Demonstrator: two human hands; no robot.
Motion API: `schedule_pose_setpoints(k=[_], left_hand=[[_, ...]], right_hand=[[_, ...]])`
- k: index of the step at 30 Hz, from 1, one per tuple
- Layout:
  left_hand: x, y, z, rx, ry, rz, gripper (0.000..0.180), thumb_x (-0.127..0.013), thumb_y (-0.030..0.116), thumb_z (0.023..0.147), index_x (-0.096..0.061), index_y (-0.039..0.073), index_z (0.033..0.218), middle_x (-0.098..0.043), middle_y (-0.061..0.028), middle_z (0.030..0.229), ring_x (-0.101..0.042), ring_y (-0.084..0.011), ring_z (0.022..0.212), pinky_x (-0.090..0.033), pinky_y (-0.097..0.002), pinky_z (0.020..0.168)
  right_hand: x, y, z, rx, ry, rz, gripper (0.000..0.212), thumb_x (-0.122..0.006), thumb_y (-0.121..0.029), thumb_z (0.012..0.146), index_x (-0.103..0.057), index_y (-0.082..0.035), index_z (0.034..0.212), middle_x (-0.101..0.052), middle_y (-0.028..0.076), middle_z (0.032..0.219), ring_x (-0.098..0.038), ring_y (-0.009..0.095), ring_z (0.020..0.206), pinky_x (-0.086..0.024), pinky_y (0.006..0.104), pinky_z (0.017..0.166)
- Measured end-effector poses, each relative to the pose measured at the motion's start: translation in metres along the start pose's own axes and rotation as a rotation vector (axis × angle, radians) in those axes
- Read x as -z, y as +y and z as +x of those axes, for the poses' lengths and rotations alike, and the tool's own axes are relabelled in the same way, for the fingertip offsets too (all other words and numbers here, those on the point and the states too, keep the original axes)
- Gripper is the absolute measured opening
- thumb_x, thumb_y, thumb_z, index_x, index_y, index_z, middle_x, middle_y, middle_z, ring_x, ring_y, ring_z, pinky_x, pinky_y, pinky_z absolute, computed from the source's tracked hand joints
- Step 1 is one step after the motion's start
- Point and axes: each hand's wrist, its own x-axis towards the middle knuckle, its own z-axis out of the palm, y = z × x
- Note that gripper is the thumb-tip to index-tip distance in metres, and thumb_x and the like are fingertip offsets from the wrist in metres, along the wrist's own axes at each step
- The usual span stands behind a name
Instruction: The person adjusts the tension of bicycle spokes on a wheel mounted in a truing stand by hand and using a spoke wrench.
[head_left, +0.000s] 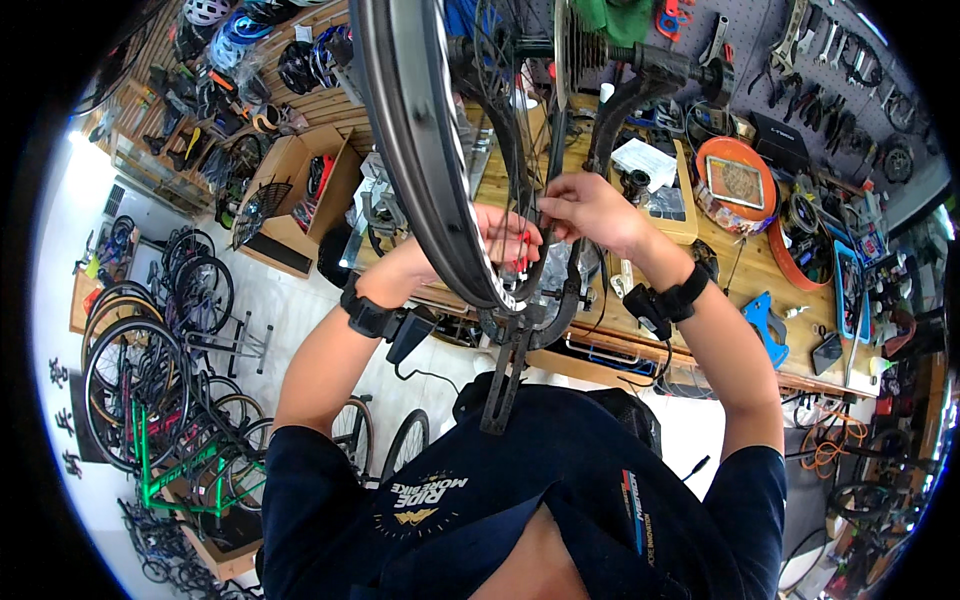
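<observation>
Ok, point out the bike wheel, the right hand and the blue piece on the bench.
Bike wheel [422, 160]: head view, dark band, left of the spokes.
Right hand [598, 213]: head view, back of the hand.
Blue piece [765, 325]: head view, middle of its body.

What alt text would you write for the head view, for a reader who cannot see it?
A person's left hand and right hand are close together at a bicycle wheel mounted in a black stand. Beyond are a cluttered wooden workbench and a pegboard hung with tools; bicycles stand on the left side.
</observation>
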Motion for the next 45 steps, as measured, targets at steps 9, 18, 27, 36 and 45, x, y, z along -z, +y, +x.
schedule_pose_setpoints(k=[9, 18, 27, 36, 45], left_hand=[[-0.002, 0.003, 0.005, 0.020, 0.061, 0.257, 0.036, -0.068, 0.022, 0.093, -0.060, -0.004, 0.117, -0.069, -0.0090, 0.104, -0.063, -0.0123, 0.095, -0.050, -0.0266, 0.086], [-0.019, 0.012, -0.011, -0.027, 0.194, 0.174, 0.025, -0.070, 0.021, 0.091, -0.060, 0.000, 0.100, -0.068, -0.0052, 0.089, -0.063, -0.0087, 0.078, -0.052, -0.0251, 0.072], [-0.023, 0.012, -0.026, 0.005, 0.329, 0.493, 0.035, -0.066, 0.017, 0.094, -0.055, -0.004, 0.120, -0.064, -0.0081, 0.105, -0.063, -0.0119, 0.086, -0.053, -0.0271, 0.079], [-0.024, 0.031, -0.028, -0.234, 0.304, 0.074, 0.070, -0.051, 0.043, 0.099, -0.026, 0.003, 0.151, -0.044, -0.0171, 0.144, -0.046, -0.0249, 0.131, -0.035, -0.0362, 0.108], [-0.050, 0.042, -0.021, -0.156, 0.456, 0.176, 0.078, -0.056, 0.045, 0.095, -0.023, 0.002, 0.151, -0.042, -0.0203, 0.143, -0.044, -0.0277, 0.131, -0.033, -0.0406, 0.111]], right_hand=[[-0.014, -0.016, -0.034, 0.083, -0.064, -0.215, 0.031, -0.068, -0.020, 0.087, -0.056, 0.007, 0.098, -0.063, 0.009, 0.080, -0.063, 0.014, 0.062, -0.050, 0.0291, 0.054], [-0.012, -0.032, -0.041, 0.032, -0.170, -0.017, 0.034, -0.063, -0.031, 0.095, -0.060, 0.002, 0.098, -0.064, 0.005, 0.079, -0.060, 0.011, 0.063, -0.050, 0.0253, 0.054], [-0.031, -0.029, -0.038, -0.020, -0.210, 0.088, 0.031, -0.063, -0.026, 0.095, -0.065, 0.005, 0.096, -0.068, 0.008, 0.081, -0.066, 0.013, 0.069, -0.055, 0.0243, 0.062], [-0.032, -0.008, -0.021, 0.083, -0.223, -0.005, 0.018, -0.064, -0.009, 0.088, -0.063, 0.007, 0.095, -0.067, 0.009, 0.078, -0.065, 0.013, 0.068, -0.053, 0.0247, 0.061], [-0.022, 0.001, -0.011, 0.192, -0.445, 0.237, 0.029, -0.057, -0.005, 0.088, -0.059, 0.006, 0.114, -0.070, 0.009, 0.092, -0.062, 0.010, 0.066, -0.051, 0.0235, 0.060]])
